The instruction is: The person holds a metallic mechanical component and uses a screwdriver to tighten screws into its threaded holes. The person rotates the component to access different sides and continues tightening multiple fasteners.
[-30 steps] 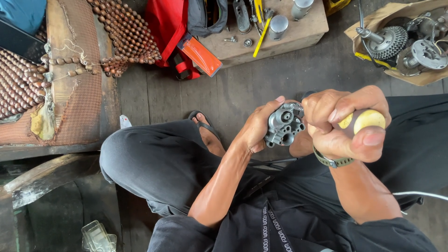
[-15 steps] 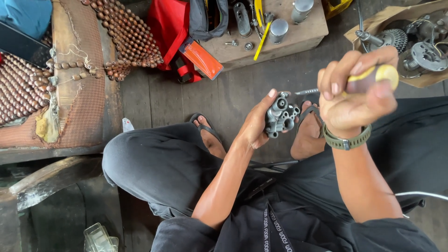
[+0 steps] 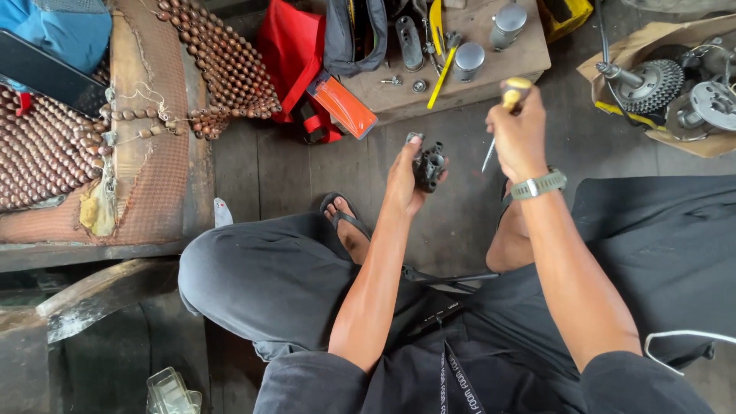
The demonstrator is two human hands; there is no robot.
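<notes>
Both hands were raised above the crossed legs of a seated person in dark trousers. A small dark metal part (image 3: 428,165) was gripped in the left hand (image 3: 405,178), the fingers curled closed around it, near the centre of the view. A screwdriver (image 3: 502,115) with a yellow handle was clasped in the right hand (image 3: 521,136), at about two o'clock from the part; its thin shaft pointed down and toward the part, the tip being held just apart from it. A green wristwatch (image 3: 539,185) was worn on the right wrist. At twelve o'clock from the hands a wooden board (image 3: 506,61) was seen on the floor, with two grey metal cylinders (image 3: 469,60) and a second yellow-handled tool (image 3: 443,73) laid on it. At ten o'clock a red bag (image 3: 290,54) was placed, and at three o'clock gears (image 3: 655,84) were kept in a cardboard box (image 3: 629,50). At nine o'clock a beaded mat (image 3: 46,149) was spread.
</notes>
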